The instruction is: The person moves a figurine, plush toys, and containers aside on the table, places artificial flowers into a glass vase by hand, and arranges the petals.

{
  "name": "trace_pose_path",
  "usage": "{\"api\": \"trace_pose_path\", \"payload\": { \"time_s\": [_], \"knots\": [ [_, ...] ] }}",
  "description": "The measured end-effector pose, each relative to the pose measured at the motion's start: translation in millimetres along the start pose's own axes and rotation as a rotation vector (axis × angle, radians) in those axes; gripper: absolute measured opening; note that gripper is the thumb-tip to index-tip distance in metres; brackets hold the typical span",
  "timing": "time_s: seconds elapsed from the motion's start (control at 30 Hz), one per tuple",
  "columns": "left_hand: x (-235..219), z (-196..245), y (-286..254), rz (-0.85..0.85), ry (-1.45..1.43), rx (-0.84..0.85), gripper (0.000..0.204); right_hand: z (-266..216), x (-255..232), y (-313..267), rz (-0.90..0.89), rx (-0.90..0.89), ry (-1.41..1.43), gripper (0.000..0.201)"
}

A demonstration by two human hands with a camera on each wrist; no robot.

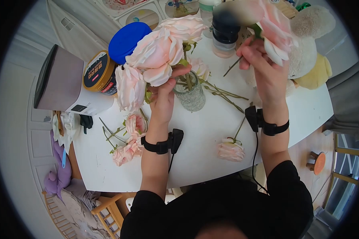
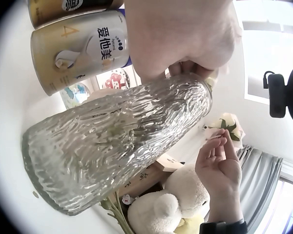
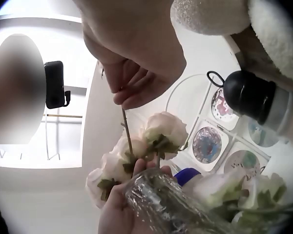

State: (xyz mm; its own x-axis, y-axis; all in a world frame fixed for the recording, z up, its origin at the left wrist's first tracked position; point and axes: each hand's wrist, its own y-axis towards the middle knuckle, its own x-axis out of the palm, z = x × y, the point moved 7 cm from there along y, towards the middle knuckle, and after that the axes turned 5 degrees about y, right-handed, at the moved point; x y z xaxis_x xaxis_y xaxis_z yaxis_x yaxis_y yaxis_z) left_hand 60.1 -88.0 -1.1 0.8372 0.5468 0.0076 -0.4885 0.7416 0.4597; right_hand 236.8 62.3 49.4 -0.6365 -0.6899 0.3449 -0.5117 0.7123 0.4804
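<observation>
Flower arranging seems in hand: above centre in the head view, the left hand [image 1: 162,98] curls its fingers about clustered roses [image 1: 157,49] over the glass vase [image 1: 191,99], while the right hand [image 1: 267,73], upper right, pinches a single rose [image 1: 277,32] whose stem [image 1: 233,66] likely needs aiming into the mouth next.

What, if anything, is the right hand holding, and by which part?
The right hand holds a rose, pinched by the upper part of its stem.

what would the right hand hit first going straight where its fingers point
Probably the pale pink roses clustered at the glass vase; depth is unclear, so the right hand may miss them.
</observation>
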Motion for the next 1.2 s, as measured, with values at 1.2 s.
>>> {"api": "trace_pose_path", "payload": {
  "time_s": [1.2],
  "knots": [
    [-6.1, -13.3, -1.9, -0.003, -0.080, 0.004, 0.041, 97.8, -2.0, -25.1, -0.557, 0.697, -0.651, 0.018]
  ]
}}
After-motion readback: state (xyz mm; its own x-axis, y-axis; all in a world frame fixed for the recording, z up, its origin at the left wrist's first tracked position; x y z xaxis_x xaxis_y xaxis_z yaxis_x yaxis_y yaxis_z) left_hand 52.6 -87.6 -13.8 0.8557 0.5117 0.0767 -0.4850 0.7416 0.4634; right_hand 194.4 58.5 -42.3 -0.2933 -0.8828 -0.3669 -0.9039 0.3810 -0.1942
